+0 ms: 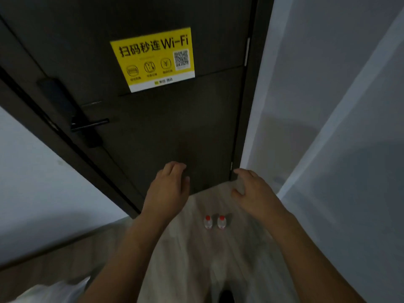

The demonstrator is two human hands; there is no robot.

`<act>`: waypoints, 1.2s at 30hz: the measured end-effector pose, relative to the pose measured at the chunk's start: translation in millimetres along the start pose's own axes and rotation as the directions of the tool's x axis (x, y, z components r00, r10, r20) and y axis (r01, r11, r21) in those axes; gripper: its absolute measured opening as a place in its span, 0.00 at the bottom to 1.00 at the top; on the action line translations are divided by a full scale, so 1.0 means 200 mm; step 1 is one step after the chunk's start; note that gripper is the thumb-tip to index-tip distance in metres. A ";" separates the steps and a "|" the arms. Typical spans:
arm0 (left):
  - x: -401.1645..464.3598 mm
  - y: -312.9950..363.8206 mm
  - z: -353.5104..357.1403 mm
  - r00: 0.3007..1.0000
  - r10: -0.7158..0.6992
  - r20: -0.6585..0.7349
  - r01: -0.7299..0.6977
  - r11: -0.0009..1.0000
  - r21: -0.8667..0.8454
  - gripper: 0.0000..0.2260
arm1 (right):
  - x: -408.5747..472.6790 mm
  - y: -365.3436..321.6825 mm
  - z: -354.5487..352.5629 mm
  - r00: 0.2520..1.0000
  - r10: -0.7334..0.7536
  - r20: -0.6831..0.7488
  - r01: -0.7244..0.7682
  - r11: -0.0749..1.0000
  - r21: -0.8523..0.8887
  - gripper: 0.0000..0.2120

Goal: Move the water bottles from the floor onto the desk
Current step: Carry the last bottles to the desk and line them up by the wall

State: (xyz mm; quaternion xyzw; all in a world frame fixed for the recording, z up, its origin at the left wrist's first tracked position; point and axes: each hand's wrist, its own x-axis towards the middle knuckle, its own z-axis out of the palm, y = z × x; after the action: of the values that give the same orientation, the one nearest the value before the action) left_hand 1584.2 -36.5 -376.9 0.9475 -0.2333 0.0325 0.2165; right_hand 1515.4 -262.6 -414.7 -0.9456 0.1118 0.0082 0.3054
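Much of what you need is out of view: the bench is nowhere in the head camera's picture, and both of your forearms run off the bottom edge. The two bottles are small and a little blurred, so you cannot read any label on them. You see them from nearly straight above, which hides most of each clear body under its red cap.

The left bottle point(208, 222) and the right bottle point(222, 222) stand upright on the pale wood-grain floor point(188, 254), long axes vertical, caps pointing up towards you. They stand side by side, just beside each other (whether they touch is hard to tell), a little way in front of the dark door point(166, 127) and near its hinge side.

Your left hand point(168, 189) reaches forward and down, fingers point(176, 168) loosely spread and gently curved, holding nothing. Your right hand point(251, 191) does the same, its fingers apart and relaxed, thumb turned inward, also holding nothing. Both hands hang above the floor, apart from the bottles, which show in the gap between your forearms.

On the door you can see a yellow Wi-Fi sticker point(153, 59) with a QR code, and a black lever handle point(91, 124) at the left edge. A pale wall point(328, 106) runs along your right. Something white and blurred sits at the lower left corner.
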 end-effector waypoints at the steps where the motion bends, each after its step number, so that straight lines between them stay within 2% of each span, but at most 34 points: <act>1: 0.06 -0.02 0.04 1.000 -0.003 0.022 0.003 1.000 -0.002 0.17 | 0.07 0.02 0.02 1.000 0.011 0.020 -0.011 1.000 0.009 0.29; 5: 0.30 -0.13 0.29 0.993 -0.033 0.114 0.036 0.999 -0.019 0.18 | 0.34 0.15 0.17 0.997 0.061 0.054 -0.061 0.998 0.011 0.26; 9: 0.47 -0.36 0.83 0.988 -0.052 0.149 0.067 0.992 -0.103 0.17 | 0.62 0.43 0.53 0.997 0.083 0.003 -0.083 0.996 -0.038 0.16; 13: 0.44 -0.65 1.59 0.976 -0.079 0.205 0.108 0.985 -0.137 0.18 | 0.84 0.86 1.09 0.989 0.131 0.062 -0.129 0.991 -0.032 0.24; 16: 0.38 -0.87 2.16 0.964 -0.087 0.251 0.125 0.982 -0.139 0.20 | 0.92 1.20 1.56 0.986 0.155 0.068 -0.150 0.986 -0.065 0.25; 19: 0.38 -1.05 2.64 0.960 -0.094 0.264 0.137 0.979 -0.148 0.21 | 0.94 1.51 2.01 0.978 0.176 0.113 -0.176 0.984 -0.017 0.27; 22: 0.34 -1.25 3.06 0.953 -0.115 0.279 0.165 0.973 -0.161 0.22 | 0.94 1.77 2.39 0.978 0.196 0.074 -0.194 0.980 -0.033 0.29; 24: 0.32 -1.37 3.27 0.922 -0.139 0.361 0.202 0.969 -0.145 0.26 | 0.93 1.92 2.59 0.976 0.215 0.048 -0.211 0.975 -0.075 0.30; 26: 0.38 -1.45 3.40 0.875 -0.131 0.465 0.179 0.982 -0.062 0.31 | 0.94 2.02 2.72 0.975 0.208 0.073 -0.200 0.975 -0.099 0.32; 28: 0.43 -1.50 3.42 0.917 -0.076 0.391 0.098 0.995 -0.037 0.30 | 0.98 2.05 2.75 0.975 0.190 0.118 -0.182 0.980 -0.078 0.35; 30: 0.45 -1.53 3.40 0.944 -0.085 0.318 0.105 0.993 -0.046 0.26 | 1.00 2.04 2.71 0.980 0.190 0.054 -0.186 0.980 -0.076 0.34; 33: 0.38 -1.56 3.42 0.872 -0.171 0.459 0.190 0.982 0.004 0.27 | 1.00 2.02 2.71 0.976 0.217 0.035 -0.214 0.974 -0.076 0.33; 36: 0.40 -1.55 3.49 0.837 -0.137 0.530 0.133 0.990 0.045 0.27 | 1.03 2.02 2.78 0.966 0.221 0.134 -0.207 0.972 -0.109 0.35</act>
State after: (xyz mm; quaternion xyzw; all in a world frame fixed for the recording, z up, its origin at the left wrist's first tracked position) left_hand 1768.7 -120.6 -1117.9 0.9341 -0.2166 -0.2457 0.1421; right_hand 1658.0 -301.8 -1116.9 -0.9383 0.1903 0.1151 0.2650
